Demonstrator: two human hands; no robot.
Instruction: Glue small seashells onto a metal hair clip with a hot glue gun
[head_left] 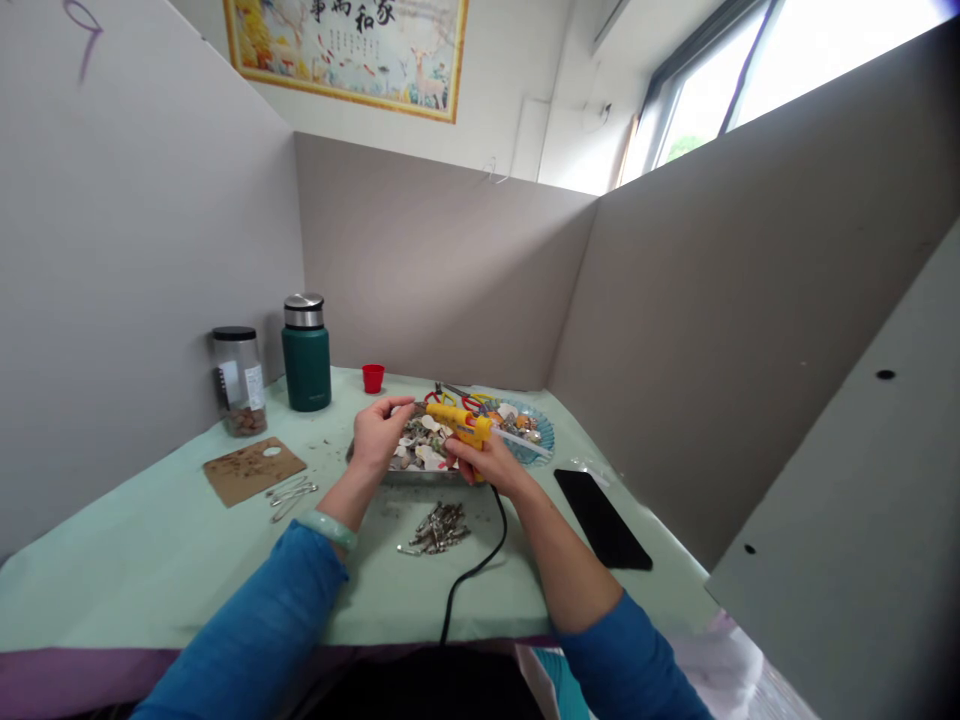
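My right hand [480,462] is wrapped round the handle of a yellow hot glue gun [466,424], a clear glue stick [523,441] jutting from its back end. The gun's nozzle points left, right by the fingertips of my left hand [381,428]. Those fingers are pinched together; whatever they hold is too small to make out. Both hands are over a metal tray [424,478] of shells and small pieces [429,446]. A black cord [480,570] runs from the gun toward the table's front edge. In front of the tray lies a pile of small metal clips [439,528].
At left stand a jar [238,385], a green flask [306,358], a brown card [253,470] and large safety pins [291,494]. Behind are a red cup [373,378], red-handled pliers [474,403] and a blue glass plate [546,432]. A black phone [604,520] lies right. Grey partitions [442,265] enclose the table.
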